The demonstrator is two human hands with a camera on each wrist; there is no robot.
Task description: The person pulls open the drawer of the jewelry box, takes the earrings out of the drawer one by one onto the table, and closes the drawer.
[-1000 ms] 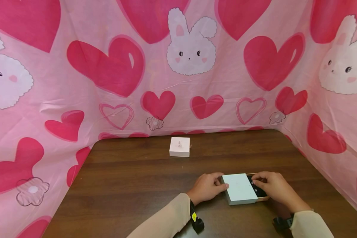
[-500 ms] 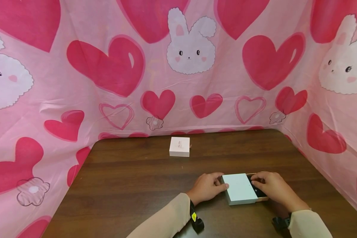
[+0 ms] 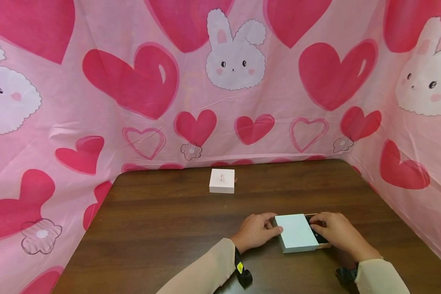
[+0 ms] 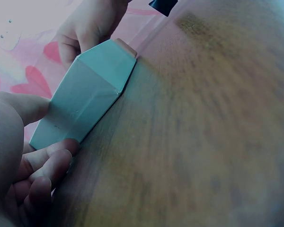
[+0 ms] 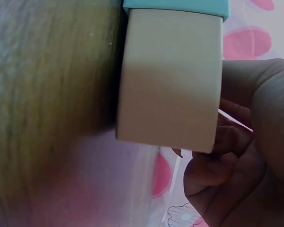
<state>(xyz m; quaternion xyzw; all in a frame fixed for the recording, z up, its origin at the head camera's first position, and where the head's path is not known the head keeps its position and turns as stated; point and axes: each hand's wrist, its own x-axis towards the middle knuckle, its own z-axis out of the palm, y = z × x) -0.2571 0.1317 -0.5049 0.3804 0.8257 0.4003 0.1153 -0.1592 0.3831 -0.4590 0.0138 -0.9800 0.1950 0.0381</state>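
Note:
A pale mint sliding box point(image 3: 298, 233) lies flat on the brown table, its inner drawer point(image 3: 323, 246) pulled partly out to the right. Inside the drawer shows a black lining with a tiny light speck on it. At the box's left end my left hand point(image 3: 255, 232) grips the mint sleeve, thumb on one side and fingers on the other; the left wrist view shows this grip close up. My right hand point(image 3: 338, 230) bends over the drawer, with thumb and forefinger close together at the lining; those tips are partly hidden. From the right wrist, its curled fingers point(image 5: 213, 170) appear beside the drawer's tan wall.
Farther back on the wood-grain table point(image 3: 161, 212) sits a closed white box point(image 3: 222, 181) with small lettering on its lid. A pink cloth point(image 3: 194, 98) with hearts and rabbits hangs behind the table and along both sides.
My right hand has shifted very slightly left over the drawer, covering more of the black lining. The left hand and the mint box stay where they were.

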